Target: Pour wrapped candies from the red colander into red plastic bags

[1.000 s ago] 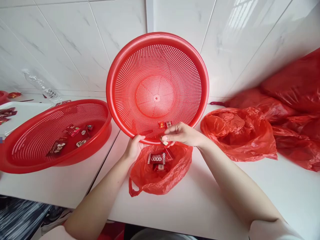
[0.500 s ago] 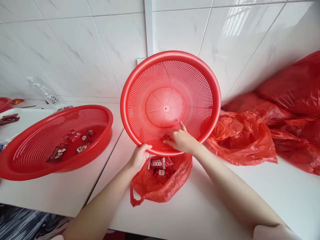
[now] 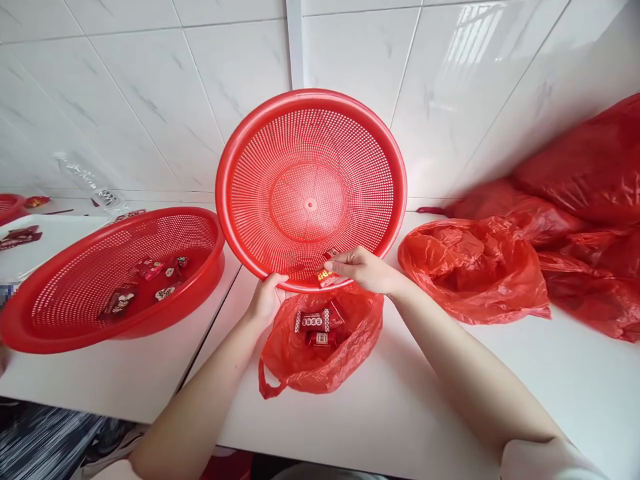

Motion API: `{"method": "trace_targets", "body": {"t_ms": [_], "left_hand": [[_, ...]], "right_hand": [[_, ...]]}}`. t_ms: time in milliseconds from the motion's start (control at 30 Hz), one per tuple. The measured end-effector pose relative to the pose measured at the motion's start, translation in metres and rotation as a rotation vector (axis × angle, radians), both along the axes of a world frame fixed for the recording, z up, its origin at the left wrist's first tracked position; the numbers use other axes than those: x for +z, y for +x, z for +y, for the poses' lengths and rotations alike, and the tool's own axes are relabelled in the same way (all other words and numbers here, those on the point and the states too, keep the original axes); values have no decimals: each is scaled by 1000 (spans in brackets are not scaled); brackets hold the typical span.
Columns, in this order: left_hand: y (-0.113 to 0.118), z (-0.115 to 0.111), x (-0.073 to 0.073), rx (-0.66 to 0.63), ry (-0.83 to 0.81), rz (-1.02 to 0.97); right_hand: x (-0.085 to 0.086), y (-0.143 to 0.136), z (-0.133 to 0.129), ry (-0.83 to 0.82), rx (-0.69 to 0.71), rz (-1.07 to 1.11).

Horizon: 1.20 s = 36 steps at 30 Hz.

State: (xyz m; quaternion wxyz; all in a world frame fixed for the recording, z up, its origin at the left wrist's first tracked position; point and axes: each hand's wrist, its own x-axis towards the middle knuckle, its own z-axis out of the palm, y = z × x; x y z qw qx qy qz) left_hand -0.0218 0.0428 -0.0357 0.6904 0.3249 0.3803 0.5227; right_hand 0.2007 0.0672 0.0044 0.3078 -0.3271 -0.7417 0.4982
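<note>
Tipped up toward me is a red plastic mesh basket point(image 3: 310, 143). My left hand point(image 3: 267, 300) grips its lower rim, thumb on top and the other fingers hidden beneath. At the basket's lower right inside, my right hand point(image 3: 363, 267) pinches a red and yellow snack packet point(image 3: 327, 277). A darker packet point(image 3: 331, 254) shows just above the fingertips; I cannot tell whether it is held. Right below the rim, an open red plastic bag point(image 3: 325, 373) holds several dark red wrapped packets point(image 3: 313, 321), its handle loop lying to the left.
On the left stands a second red mesh basket point(image 3: 213, 250) with several small packets inside. Behind it are a white tray point(image 3: 45, 230) and a clear plastic wrapper point(image 3: 87, 180). An open red bag point(image 3: 475, 280) and fuller red bags point(image 3: 590, 167) occupy the right. A tiled wall point(image 3: 350, 53) rises behind.
The tilted basket has shifted left and slightly up, uncovering more of the bag below. My right hand, earlier reaching inside with fingers spread, now pinches a red and yellow packet near the rim.
</note>
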Motion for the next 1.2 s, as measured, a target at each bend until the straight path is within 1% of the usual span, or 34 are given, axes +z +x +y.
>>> {"method": "trace_targets", "body": {"t_ms": [133, 200, 267, 367, 400, 433, 467, 533, 600, 667, 733, 800, 933, 1033, 1133, 1200], "left_hand": [[-3, 3, 2, -5, -8, 9], [-4, 3, 1, 6, -19, 8], [-4, 3, -1, 3, -29, -10], [-4, 3, -4, -26, -39, -38], [-4, 3, -4, -18, -34, -34], [-4, 3, -5, 2, -25, -27], [-3, 3, -5, 29, -16, -17], [-4, 4, -5, 75, 4, -4], [-4, 5, -4, 94, 24, 1], [-5, 6, -4, 88, 23, 0], [-6, 6, -4, 83, -7, -11], [-6, 7, -5, 91, -33, -21], [-7, 7, -5, 106, -11, -12], [-6, 4, -3, 30, -10, -14], [-1, -3, -1, -54, -64, -60], [3, -7, 0, -67, -87, -79]], "right_hand": [[12, 0, -8, -120, 68, -3], [14, 2, -8, -95, 44, -1], [11, 6, -4, 54, -68, -81], [-5, 9, 6, 374, -267, -357], [-11, 10, 9, 456, -300, -461], [-16, 9, 11, 513, -304, -552], [-21, 9, 13, 543, -280, -622], [-26, 8, 13, 537, -152, -674], [-25, 8, 12, 508, 10, -617], [-20, 9, 11, 507, 104, -533], [-16, 10, 11, 528, 109, -476], [-14, 9, 11, 552, 79, -448], [-15, 6, 10, 577, 71, -440], [-17, 1, 5, 620, 9, -436], [-21, -3, 0, 624, -74, -496], [-23, -6, -3, 591, -49, -559]]}}
